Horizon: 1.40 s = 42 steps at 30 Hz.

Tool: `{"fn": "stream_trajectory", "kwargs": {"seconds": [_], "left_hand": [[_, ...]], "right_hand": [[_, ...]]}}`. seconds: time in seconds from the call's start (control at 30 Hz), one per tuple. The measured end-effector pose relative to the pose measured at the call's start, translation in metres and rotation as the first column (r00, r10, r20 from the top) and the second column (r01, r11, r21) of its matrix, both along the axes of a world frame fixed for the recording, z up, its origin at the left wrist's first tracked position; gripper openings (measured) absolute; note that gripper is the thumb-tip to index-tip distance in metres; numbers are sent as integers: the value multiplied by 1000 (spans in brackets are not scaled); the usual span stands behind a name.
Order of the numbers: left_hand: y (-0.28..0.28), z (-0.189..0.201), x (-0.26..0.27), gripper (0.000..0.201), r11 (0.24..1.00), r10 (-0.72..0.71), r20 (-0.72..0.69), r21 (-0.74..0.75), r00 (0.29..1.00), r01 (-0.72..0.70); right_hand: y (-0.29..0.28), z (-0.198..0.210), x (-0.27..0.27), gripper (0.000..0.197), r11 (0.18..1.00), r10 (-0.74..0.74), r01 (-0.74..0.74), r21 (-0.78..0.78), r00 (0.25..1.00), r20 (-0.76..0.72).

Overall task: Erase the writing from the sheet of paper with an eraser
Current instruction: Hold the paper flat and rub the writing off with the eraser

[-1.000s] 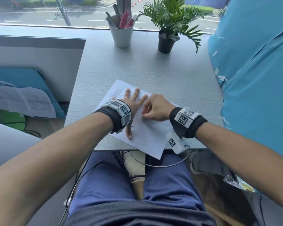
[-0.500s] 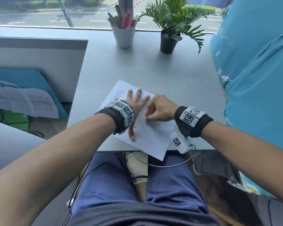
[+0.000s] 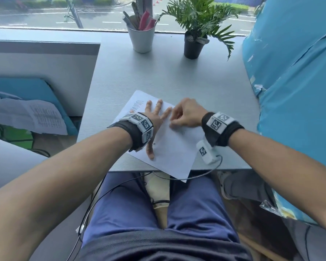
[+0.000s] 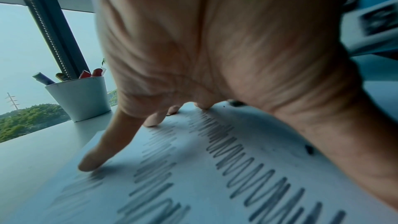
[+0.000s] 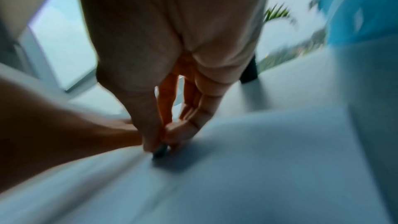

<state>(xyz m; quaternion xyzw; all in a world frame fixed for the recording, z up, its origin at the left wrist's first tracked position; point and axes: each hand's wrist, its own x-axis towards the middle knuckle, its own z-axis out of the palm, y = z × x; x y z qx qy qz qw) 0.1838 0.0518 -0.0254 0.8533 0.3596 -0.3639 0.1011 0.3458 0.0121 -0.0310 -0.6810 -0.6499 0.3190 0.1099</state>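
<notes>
A white sheet of paper (image 3: 173,151) lies askew at the near edge of the grey desk, one corner hanging over the edge. Grey zigzag pencil writing (image 4: 237,164) runs across it under my left hand (image 3: 154,117), which lies flat with spread fingers holding the sheet down. My right hand (image 3: 184,114) sits just right of the left index finger, fingers curled, pinching a small dark eraser (image 5: 160,151) whose tip presses on the paper. In the head view the eraser is hidden by the right hand.
A white cup of pens (image 3: 142,39) and a potted plant (image 3: 193,44) stand at the desk's far edge by the window. A blue wrapped bulk (image 3: 297,91) borders the desk on the right. A low partition (image 3: 45,59) stands left.
The right hand with the eraser has shifted slightly up the sheet, away from me; its wrist view is blurred with motion. The left hand keeps the paper pinned.
</notes>
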Motion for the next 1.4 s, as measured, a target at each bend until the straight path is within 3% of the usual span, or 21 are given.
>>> {"fn": "stream_trajectory", "kwargs": {"seconds": [0.07,0.13,0.23,0.33,0.57,0.77,0.93,1.13,1.3,1.4], "left_hand": [[-1,4,-2,179,1000,12,33,2,999,-12],[0,4,-3,179,1000,13,35,11,999,-13],[0,1,-2,180,1000,4,26,18,1000,-4],[-1,0,-4,180,1000,-1,27,18,1000,0],[0,2,-4,180,1000,16,41,-12,999,-15],[0,0,-4,181,1000,-6,22,11,1000,6],[4,-2,-6,182,1000,8,50,-19,999,-7],[14,-8,-14,179,997,14,110,-78,994,-5],[25,-14,-33,163,996,6,264,-87,964,18],[19,-9,-38,144,996,-84,321,35,943,77]], "right_hand": [[17,3,20,8,987,-139,137,84,990,21],[20,2,23,9,975,-182,175,141,982,43],[-8,-1,-4,6,989,-72,64,130,996,61],[-26,-2,-14,5,999,53,-53,10,999,9],[15,1,25,7,972,-172,159,171,983,61],[-18,-1,-4,5,993,103,-102,-61,995,12],[22,3,32,9,974,-202,198,111,979,25],[-11,19,28,10,960,-259,264,88,964,-62],[-54,4,25,8,986,-125,143,-90,975,185],[-55,-3,35,11,987,-132,144,-66,978,161]]}}
